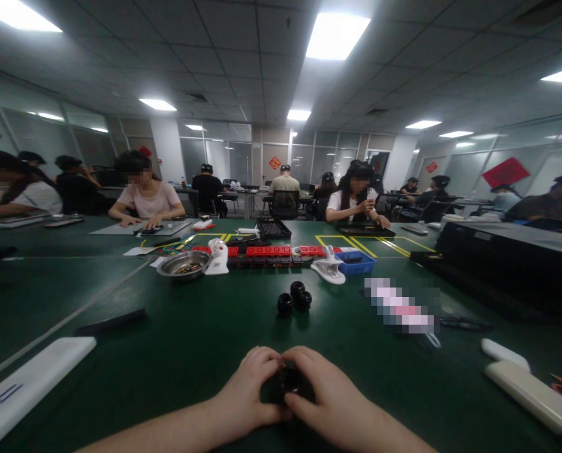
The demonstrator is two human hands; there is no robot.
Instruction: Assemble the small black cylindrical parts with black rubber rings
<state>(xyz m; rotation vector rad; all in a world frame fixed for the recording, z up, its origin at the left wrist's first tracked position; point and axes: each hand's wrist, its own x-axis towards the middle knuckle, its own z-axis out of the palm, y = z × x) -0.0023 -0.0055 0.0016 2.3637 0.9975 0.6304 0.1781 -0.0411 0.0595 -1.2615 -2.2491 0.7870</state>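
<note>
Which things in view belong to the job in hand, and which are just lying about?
In use:
round black piece between the left hand and right hand
three black balls ahead, probably, being similar

Apparently lying about:
metal bowl
blue tray
long white object
large black case

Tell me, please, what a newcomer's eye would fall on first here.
Probably the left hand and right hand, cupped around a dark round object at the near side of the green table. Beyond them sit three black balls, and farther back, bright red strips cross the middle.
</note>
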